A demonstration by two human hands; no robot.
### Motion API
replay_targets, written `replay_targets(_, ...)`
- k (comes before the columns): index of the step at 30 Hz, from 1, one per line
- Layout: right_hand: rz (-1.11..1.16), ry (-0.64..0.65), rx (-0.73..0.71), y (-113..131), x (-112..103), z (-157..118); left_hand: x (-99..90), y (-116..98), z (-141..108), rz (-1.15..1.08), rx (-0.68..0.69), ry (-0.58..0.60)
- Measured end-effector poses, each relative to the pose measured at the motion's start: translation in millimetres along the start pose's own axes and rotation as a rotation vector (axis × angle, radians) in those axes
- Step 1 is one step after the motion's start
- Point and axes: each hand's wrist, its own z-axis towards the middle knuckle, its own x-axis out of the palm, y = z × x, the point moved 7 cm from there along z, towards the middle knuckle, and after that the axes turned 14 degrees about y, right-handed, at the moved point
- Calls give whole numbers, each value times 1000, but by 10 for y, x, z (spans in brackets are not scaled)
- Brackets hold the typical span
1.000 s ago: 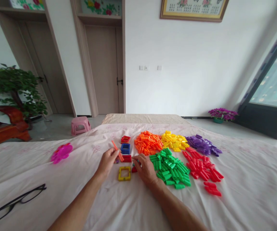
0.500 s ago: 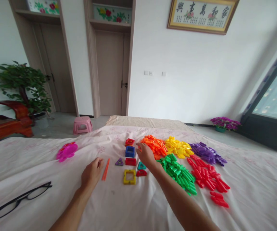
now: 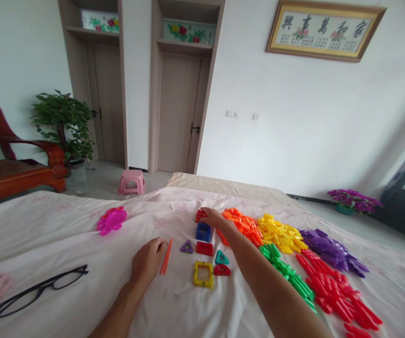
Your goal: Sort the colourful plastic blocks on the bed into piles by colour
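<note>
My right hand [image 3: 214,218] reaches to the far end of a column of plastic building pieces, its fingers closed around a red frame piece [image 3: 199,215]. Just nearer lies a stack of blue square frames [image 3: 203,232], then a red rectangular piece [image 3: 204,248] and a yellow square frame [image 3: 203,274]. Beside them are a purple triangle [image 3: 187,247], a teal triangle [image 3: 221,257] and a red half-round piece [image 3: 222,270]. My left hand [image 3: 150,253] rests on the cloth with fingers curled, close to thin orange sticks [image 3: 166,257]; the inside of its grip is hidden.
Right of my right arm lie piles of orange [image 3: 243,225], yellow [image 3: 282,233], purple [image 3: 332,249], green [image 3: 290,274] and red [image 3: 336,286] plastic pieces. At left are a magenta flower-shaped item [image 3: 112,220] and black eyeglasses [image 3: 40,291]. A pale cloth [image 3: 174,310] covers the surface.
My right hand has moved from beside the blue frames to the red frame piece at the far end and closed on it. My left hand stays by the orange sticks. The view has shifted.
</note>
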Motion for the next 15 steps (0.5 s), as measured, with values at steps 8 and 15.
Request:
replay_targets(8,11,65,-64,-106,39,227,-16,-49,-14,25,-6,9)
replay_targets(15,-34,104,-21,-119,4,289,-28,-80,-36,12,-16,16)
